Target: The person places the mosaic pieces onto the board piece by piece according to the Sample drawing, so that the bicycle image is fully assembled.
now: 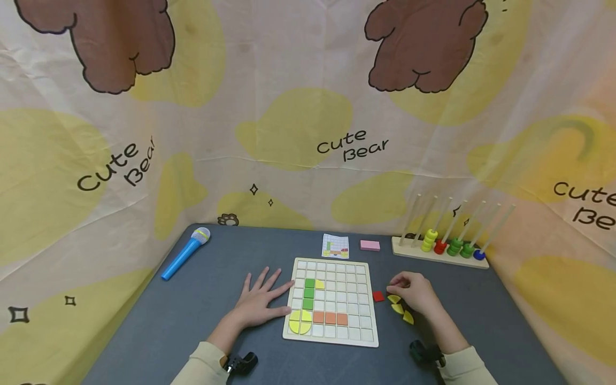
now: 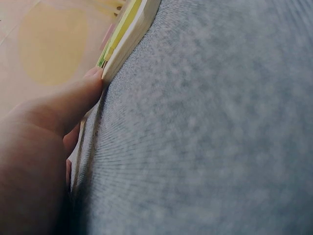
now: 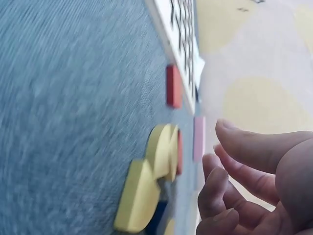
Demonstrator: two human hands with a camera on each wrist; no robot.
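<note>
Board: here it is, the board flat on the surface, green, orange and yellow filling part of its white grid.
Left hand: the left hand spread wide, grasping nothing, thumb and forefinger right up against the board's left edge.
Right hand: the right hand loosely bent beside the yellow quarters, thumb apart from the fingers, no piece visible in its grasp!
Yellow quarters: loose, right of the board, near the red tile.
Handling: light and stiff, by the look of them, perhaps smooth-faced, hardly fragile; best pinched by opposite sides.
Writing: "Cute Bear", repeated across the cloth; no brand readable.
</note>
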